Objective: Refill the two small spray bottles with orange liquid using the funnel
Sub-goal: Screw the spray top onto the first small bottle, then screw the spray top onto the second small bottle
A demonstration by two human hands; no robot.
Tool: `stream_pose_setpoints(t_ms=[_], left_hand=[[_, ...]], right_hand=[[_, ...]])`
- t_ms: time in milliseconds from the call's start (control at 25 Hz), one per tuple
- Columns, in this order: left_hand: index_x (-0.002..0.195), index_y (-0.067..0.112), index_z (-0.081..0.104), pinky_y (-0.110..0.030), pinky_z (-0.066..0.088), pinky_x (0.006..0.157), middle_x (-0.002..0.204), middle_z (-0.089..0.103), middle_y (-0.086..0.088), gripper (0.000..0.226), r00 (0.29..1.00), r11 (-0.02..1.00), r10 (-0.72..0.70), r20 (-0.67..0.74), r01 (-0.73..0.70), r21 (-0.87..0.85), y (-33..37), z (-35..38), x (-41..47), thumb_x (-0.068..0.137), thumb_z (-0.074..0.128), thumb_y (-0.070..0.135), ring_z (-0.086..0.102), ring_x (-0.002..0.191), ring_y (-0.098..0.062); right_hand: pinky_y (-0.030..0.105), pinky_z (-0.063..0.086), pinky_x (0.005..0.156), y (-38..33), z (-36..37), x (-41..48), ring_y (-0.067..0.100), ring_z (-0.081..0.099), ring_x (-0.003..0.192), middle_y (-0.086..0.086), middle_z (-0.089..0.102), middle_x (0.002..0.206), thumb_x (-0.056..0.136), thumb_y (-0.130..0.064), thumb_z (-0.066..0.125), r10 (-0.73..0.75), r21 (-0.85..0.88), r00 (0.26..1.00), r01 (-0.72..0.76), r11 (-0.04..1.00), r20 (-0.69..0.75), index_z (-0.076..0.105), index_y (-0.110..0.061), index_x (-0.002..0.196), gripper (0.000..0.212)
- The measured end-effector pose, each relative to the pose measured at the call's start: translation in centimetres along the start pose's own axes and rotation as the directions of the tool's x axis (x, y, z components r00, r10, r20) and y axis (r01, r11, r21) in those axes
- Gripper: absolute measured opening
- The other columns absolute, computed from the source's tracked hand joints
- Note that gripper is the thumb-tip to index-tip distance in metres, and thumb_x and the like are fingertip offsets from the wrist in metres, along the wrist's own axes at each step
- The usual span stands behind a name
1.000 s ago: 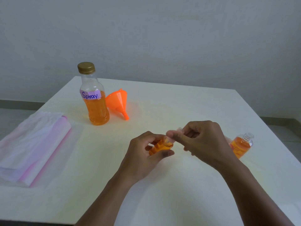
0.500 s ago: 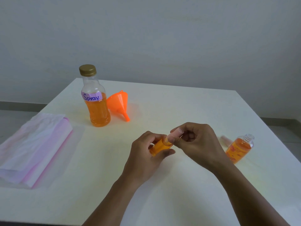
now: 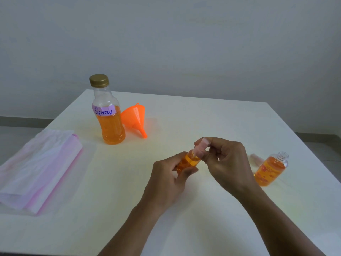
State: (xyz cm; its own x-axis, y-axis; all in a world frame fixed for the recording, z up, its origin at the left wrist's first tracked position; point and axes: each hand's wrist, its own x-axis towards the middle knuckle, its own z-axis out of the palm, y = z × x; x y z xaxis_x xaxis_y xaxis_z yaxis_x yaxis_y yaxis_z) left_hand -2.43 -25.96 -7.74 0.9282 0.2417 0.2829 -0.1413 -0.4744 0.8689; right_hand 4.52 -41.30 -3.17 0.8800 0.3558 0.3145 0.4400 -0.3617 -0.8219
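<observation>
My left hand grips a small spray bottle full of orange liquid, tilted up to the right over the table's middle. My right hand pinches the pale pink spray cap sitting on that bottle's neck. A second small bottle, filled with orange liquid and with its threaded neck uncovered, stands at the right. Its pink cap lies just behind it. The large bottle labelled "Spray", gold-capped and half full of orange liquid, stands at the back left. The orange funnel lies on its side beside it.
A folded pink and white cloth in clear wrap lies at the left edge of the white table. A grey wall rises behind the table's far edge.
The held bottle has tipped more upright and risen slightly. My right hand's fingers have shifted around the pink cap on its neck. The other objects stayed put.
</observation>
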Motion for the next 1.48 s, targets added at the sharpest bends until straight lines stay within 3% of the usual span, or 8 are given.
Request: stream_pose_setpoints(t_ms=[80, 280, 440, 680, 880, 1040, 1200, 1480], left_hand=[[0.111, 0.032, 0.069, -0.014, 0.051, 0.069, 0.084, 0.073, 0.012, 0.026, 0.994, 0.992, 0.095, -0.053, -0.090, 0.086, 0.1, 0.5, -0.2, 0.087, 0.068, 0.043, 0.064, 0.083, -0.007], [0.122, 0.024, 0.061, -0.025, 0.057, 0.075, 0.099, 0.075, 0.008, 0.058, 1.000, 0.986, -0.001, -0.021, 0.005, 0.168, -0.4, 0.8, -0.1, 0.080, 0.057, 0.063, 0.070, 0.085, -0.014], [0.124, 0.027, 0.054, -0.025, 0.053, 0.076, 0.108, 0.072, 0.007, 0.061, 0.997, 0.965, -0.078, 0.008, 0.074, 0.252, -0.3, 0.9, -0.1, 0.079, 0.053, 0.067, 0.068, 0.094, -0.016], [0.130, 0.028, 0.046, -0.026, 0.047, 0.084, 0.125, 0.063, 0.003, 0.071, 0.980, 0.946, -0.194, -0.047, 0.200, 0.254, 0.1, 1.5, -0.8, 0.072, 0.074, 0.060, 0.062, 0.111, -0.022], [0.109, 0.023, 0.057, -0.016, 0.037, 0.077, 0.118, 0.051, 0.002, 0.046, 0.977, 0.958, -0.074, -0.199, 0.125, 0.259, 0.8, 2.2, -5.6, 0.074, 0.084, 0.035, 0.046, 0.112, -0.018], [0.098, 0.026, 0.061, -0.010, 0.037, 0.073, 0.102, 0.057, 0.005, 0.014, 0.999, 0.975, 0.005, -0.048, 0.006, 0.221, 3.2, 4.6, -7.8, 0.088, 0.070, 0.023, 0.052, 0.094, -0.008], [0.112, 0.029, 0.060, -0.007, 0.041, 0.076, 0.111, 0.061, 0.011, 0.026, 0.996, 0.993, 0.011, 0.089, -0.021, 0.118, 6.4, 9.5, -5.6, 0.089, 0.069, 0.023, 0.056, 0.098, -0.003], [0.135, 0.030, 0.053, -0.026, 0.048, 0.098, 0.130, 0.061, 0.015, 0.067, 0.973, 0.988, -0.132, 0.189, 0.146, -0.058, 7.4, 16.0, 0.7, 0.075, 0.082, 0.038, 0.056, 0.117, -0.006]], right_hand=[[0.048, 0.057, 0.066, 0.2, 0.2, 0.1, 0.014, 0.039, 0.046, -0.015, 0.074, 0.079, 0.088, -0.007, 0.074, 0.008, -0.015, 1.000, -0.008, 1.000, -0.029, 0.077, -0.028, 0.076, 0.024], [0.032, 0.051, 0.063, -0.2, 0.2, -0.2, 0.016, 0.051, 0.053, 0.001, 0.059, 0.055, 0.088, -0.038, 0.076, 0.036, 0.067, 0.999, -0.038, 0.997, 0.025, 0.079, -0.033, 0.097, 0.010], [0.019, 0.052, 0.074, 0.9, -0.7, -0.7, 0.005, 0.061, 0.062, -0.014, 0.076, 0.082, 0.088, -0.016, 0.079, 0.012, -0.016, 0.999, -0.011, 1.000, 0.033, 0.074, -0.030, 0.117, 0.033], [0.018, 0.051, 0.062, 2.5, -3.8, -6.1, 0.011, 0.062, 0.065, -0.025, 0.067, 0.076, 0.087, -0.008, 0.077, -0.130, -0.232, 0.982, 0.095, 0.968, -0.140, 0.079, -0.023, 0.100, 0.019], [0.021, 0.051, 0.059, 2.5, -9.8, -11.4, 0.013, 0.064, 0.062, -0.008, 0.071, 0.069, 0.083, -0.009, 0.076, -0.012, -0.179, 0.999, 0.018, 0.984, 0.035, 0.078, -0.021, 0.081, 0.012], [0.012, 0.047, 0.060, 2.8, -13.9, -11.1, 0.012, 0.061, 0.066, -0.007, 0.071, 0.082, 0.084, 0.000, 0.066, 0.011, -0.264, 0.951, -0.097, 0.960, -0.310, 0.077, -0.019, 0.093, 0.023], [0.010, 0.048, 0.064, 4.5, -16.8, -8.6, 0.013, 0.062, 0.073, -0.002, 0.069, 0.101, 0.086, 0.004, 0.059, -0.029, -0.292, 0.826, -0.166, 0.942, -0.563, 0.074, -0.017, 0.106, 0.033], [0.019, 0.057, 0.078, 10.2, -16.6, -2.2, 0.004, 0.069, 0.087, -0.004, 0.076, 0.099, 0.096, -0.012, 0.064, 0.223, -0.364, 0.968, -0.248, 0.898, -0.111, 0.076, -0.022, 0.108, 0.019]])
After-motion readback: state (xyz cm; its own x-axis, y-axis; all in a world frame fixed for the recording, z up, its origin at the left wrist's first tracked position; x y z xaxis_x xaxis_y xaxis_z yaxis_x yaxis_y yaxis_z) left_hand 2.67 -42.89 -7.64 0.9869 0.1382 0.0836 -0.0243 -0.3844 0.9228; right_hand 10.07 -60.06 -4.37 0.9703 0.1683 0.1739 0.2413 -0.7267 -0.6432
